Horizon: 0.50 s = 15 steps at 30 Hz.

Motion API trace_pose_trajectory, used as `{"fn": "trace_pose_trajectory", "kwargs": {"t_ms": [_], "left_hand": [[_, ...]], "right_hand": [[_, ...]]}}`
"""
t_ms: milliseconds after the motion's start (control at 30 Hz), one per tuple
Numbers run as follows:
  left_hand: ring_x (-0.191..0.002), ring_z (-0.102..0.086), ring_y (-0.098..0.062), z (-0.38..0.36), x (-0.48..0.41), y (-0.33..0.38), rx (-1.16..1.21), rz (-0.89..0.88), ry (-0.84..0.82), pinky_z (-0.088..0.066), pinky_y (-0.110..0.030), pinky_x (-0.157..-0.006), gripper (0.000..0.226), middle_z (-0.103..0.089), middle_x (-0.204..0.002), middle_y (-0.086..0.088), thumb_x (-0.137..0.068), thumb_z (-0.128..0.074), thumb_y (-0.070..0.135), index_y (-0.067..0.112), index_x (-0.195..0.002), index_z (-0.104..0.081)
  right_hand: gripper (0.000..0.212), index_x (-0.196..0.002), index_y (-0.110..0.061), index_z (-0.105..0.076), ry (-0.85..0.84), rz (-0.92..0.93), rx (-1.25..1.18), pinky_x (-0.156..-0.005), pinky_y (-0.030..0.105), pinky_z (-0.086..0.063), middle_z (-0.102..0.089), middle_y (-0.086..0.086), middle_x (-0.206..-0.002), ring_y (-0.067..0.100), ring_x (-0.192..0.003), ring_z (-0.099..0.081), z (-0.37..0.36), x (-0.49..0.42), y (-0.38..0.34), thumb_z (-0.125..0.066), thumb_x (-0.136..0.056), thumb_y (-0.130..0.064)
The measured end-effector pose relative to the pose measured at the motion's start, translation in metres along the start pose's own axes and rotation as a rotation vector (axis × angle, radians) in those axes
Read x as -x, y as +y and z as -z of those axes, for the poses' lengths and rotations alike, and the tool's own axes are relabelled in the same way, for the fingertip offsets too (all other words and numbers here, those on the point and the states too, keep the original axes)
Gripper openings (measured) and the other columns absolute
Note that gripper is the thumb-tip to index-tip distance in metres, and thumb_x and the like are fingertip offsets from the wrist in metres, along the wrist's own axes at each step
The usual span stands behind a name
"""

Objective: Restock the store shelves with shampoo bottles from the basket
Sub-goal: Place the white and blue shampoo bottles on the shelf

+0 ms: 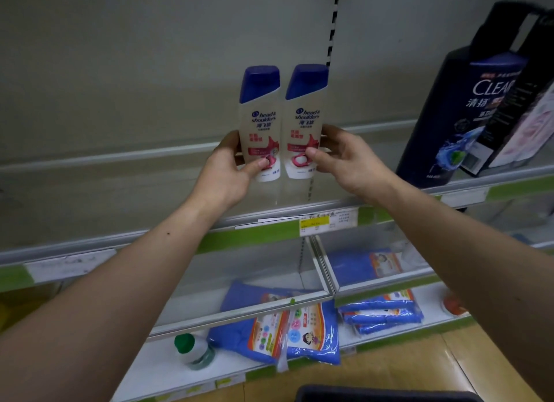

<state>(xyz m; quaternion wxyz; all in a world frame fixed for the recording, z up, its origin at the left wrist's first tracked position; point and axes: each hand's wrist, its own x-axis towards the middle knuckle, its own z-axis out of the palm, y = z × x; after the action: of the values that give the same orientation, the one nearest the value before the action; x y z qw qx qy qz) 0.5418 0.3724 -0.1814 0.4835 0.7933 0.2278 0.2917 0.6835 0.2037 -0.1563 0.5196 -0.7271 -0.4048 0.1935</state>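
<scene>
Head & Shoulders pair: left bottle [260,122], right bottle [304,121], upright on shelf [120,197], labels outward, seemingly for display; left hand [230,173] grips one from 8 o'clock, right hand [344,161] the other from 4 o'clock.

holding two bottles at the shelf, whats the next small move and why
Probably set both down and let go: the left hand grips the left bottle, the right hand the right bottle, upright, side by side over the shelf.
</scene>
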Motion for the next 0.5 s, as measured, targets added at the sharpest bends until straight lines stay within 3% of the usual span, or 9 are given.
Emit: {"fn": "trace_pose_trajectory", "kwargs": {"t_ms": [100, 233, 300, 367, 433, 500], "left_hand": [[-0.109, -0.067, -0.011, -0.001, 0.000, -0.002, 0.009, -0.008, 0.003, -0.052, -0.043, -0.101, 0.039, -0.071, -0.115, 0.006, -0.087, -0.075, 0.016, 0.020, -0.121, -0.057], [-0.111, -0.066, -0.014, -0.002, 0.001, 0.000, 0.021, 0.042, -0.006, -0.051, -0.043, -0.103, 0.043, -0.070, -0.117, 0.003, -0.087, -0.075, 0.012, 0.017, -0.123, -0.053], [-0.120, -0.062, -0.014, -0.003, 0.005, 0.008, 0.012, 0.075, -0.003, -0.046, -0.043, -0.109, 0.058, -0.067, -0.126, 0.000, -0.085, -0.077, 0.015, 0.016, -0.134, -0.045], [-0.132, -0.050, -0.014, -0.005, 0.019, 0.019, -0.050, 0.080, 0.102, -0.038, -0.038, -0.115, 0.073, -0.056, -0.141, -0.002, -0.085, -0.078, 0.022, 0.018, -0.144, -0.036], [-0.127, -0.052, -0.011, -0.007, 0.042, 0.034, -0.094, -0.034, 0.298, -0.042, -0.029, -0.109, 0.061, -0.055, -0.138, -0.001, -0.089, -0.074, 0.026, 0.019, -0.140, -0.042], [-0.103, -0.060, -0.006, -0.016, 0.070, 0.043, 0.006, -0.194, 0.383, -0.051, -0.024, -0.090, 0.032, -0.062, -0.113, 0.002, -0.094, -0.067, 0.021, 0.019, -0.122, -0.053]], "right_hand": [[0.047, -0.145, -0.015, -0.047, 0.000, -0.001, 0.015, -0.095, 0.026, -0.054, -0.065, -0.002, -0.129, 0.009, -0.115, -0.063, -0.001, -0.001, 0.003, -0.059, -0.099, -0.016], [0.045, -0.145, -0.013, -0.045, -0.031, -0.001, 0.009, -0.094, 0.020, -0.053, -0.064, -0.002, -0.128, 0.004, -0.113, -0.062, -0.001, 0.001, 0.002, -0.054, -0.101, -0.011], [0.052, -0.150, -0.014, -0.040, -0.015, -0.005, 0.023, -0.105, 0.026, -0.048, -0.060, 0.000, -0.138, 0.008, -0.124, -0.058, -0.001, 0.004, 0.003, -0.056, -0.101, -0.014], [0.055, -0.151, -0.014, -0.039, 0.080, 0.012, 0.044, -0.110, 0.030, -0.045, -0.058, 0.000, -0.141, 0.010, -0.126, -0.056, -0.001, 0.012, 0.003, -0.059, -0.100, -0.019], [0.044, -0.142, -0.013, -0.050, 0.239, 0.084, 0.074, -0.099, 0.023, -0.050, -0.064, -0.002, -0.126, 0.005, -0.111, -0.061, -0.001, 0.024, -0.002, -0.059, -0.100, -0.023], [0.022, -0.120, -0.013, -0.061, 0.391, 0.172, 0.031, -0.084, 0.027, -0.057, -0.066, -0.004, -0.101, 0.005, -0.089, -0.062, 0.000, 0.042, -0.007, -0.058, -0.100, -0.021]]}}
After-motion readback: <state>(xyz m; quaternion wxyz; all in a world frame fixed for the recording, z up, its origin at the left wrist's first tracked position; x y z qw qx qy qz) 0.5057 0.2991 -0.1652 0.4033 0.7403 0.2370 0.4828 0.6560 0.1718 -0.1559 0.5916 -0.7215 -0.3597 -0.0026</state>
